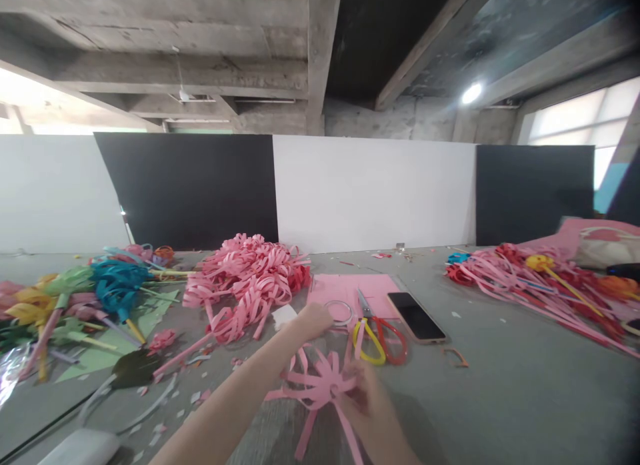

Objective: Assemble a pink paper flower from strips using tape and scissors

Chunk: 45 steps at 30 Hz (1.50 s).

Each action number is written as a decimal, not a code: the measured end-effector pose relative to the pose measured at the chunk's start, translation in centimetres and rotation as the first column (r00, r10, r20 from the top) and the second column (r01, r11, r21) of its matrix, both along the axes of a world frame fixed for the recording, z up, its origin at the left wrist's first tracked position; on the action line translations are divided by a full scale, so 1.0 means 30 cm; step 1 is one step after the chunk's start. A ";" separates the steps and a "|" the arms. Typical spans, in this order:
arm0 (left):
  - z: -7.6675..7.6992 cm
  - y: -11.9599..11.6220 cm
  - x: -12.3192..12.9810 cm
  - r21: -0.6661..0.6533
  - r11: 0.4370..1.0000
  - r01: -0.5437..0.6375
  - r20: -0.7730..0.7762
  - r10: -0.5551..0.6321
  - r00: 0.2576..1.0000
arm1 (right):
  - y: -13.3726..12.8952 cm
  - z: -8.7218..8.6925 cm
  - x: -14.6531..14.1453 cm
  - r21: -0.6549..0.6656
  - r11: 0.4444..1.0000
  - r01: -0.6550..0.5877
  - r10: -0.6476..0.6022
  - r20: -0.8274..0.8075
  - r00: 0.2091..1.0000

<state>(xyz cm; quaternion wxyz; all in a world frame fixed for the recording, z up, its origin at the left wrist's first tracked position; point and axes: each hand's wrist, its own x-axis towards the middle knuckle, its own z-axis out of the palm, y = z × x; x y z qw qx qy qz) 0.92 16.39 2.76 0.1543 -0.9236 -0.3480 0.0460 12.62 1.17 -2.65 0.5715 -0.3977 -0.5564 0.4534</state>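
Left hand at the ring, right hand on the paper strips

The gray table [500,405] spread across the whole foreground, with a heap of curled pink strips [245,278] at the back, left of center. Nearer the middle lay a pink sheet [320,286], flat on the tabletop.

In front of the sheet, close to the person, was the bunch of paper strips [325,387], fanned outward from a middle. It had no single long axis, though two longer strips ran down toward the person's body. The right hand [367,393] was the nearer one, at the bunch's right edge, its fingers bent and seemingly pinching the strips there; blur hid the exact grip. The bunch therefore lay directly to that hand's left, and nearer the person than the left hand.

The phone [417,318] lay to the right of the scissors [365,308], whose blades pointed away from the person. The left hand [316,320] was just beside the metal-looking ring [342,324], its fingers hidden, so whether it gripped anything could not be told.

No brand, label or writing could be read.
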 end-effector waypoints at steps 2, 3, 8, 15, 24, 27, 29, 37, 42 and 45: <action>0.007 -0.014 -0.005 0.001 1.000 -0.016 -0.026 0.016 1.000 | -0.001 0.001 0.000 0.000 1.000 0.017 -0.017 0.007 1.000; 0.011 -0.020 -0.008 0.007 1.000 -0.022 -0.036 0.023 0.999 | -0.002 0.000 0.000 -0.002 1.000 0.021 -0.021 0.007 1.000; 0.043 -0.019 -0.018 0.019 0.999 -0.035 -0.034 0.036 0.999 | -0.004 -0.005 -0.003 -0.012 0.999 0.048 -0.048 0.013 0.999; 0.129 0.012 -0.018 0.047 0.996 -0.080 0.077 0.076 0.994 | 0.003 -0.004 -0.005 0.037 0.995 0.098 -0.099 0.031 0.995; 0.391 -0.103 -0.061 0.272 0.923 -0.274 0.545 0.087 0.834 | 0.001 0.001 0.011 0.051 0.987 0.154 -0.162 0.247 0.955; 0.532 -0.212 -0.123 0.309 0.876 -0.371 0.697 0.057 0.715 | -0.011 0.023 0.008 0.050 0.986 0.157 -0.164 0.232 0.959; 0.586 -0.303 -0.156 0.111 0.953 -0.281 0.862 0.048 0.505 | -0.018 0.035 0.007 0.028 0.987 0.156 -0.159 0.236 0.959; 0.145 -0.565 -0.045 -0.643 0.710 0.288 0.746 0.665 0.025 | -0.015 0.022 0.011 -0.069 0.990 0.123 -0.119 0.053 0.991; -0.080 -0.584 0.004 -0.654 0.648 0.391 0.671 0.735 -0.096 | -0.008 0.009 0.017 -0.067 0.989 0.129 -0.131 -0.019 0.991; -0.116 -0.585 -0.001 -0.658 0.609 0.442 0.655 0.753 -0.062 | -0.006 0.011 0.019 -0.071 0.990 0.122 -0.120 0.026 0.992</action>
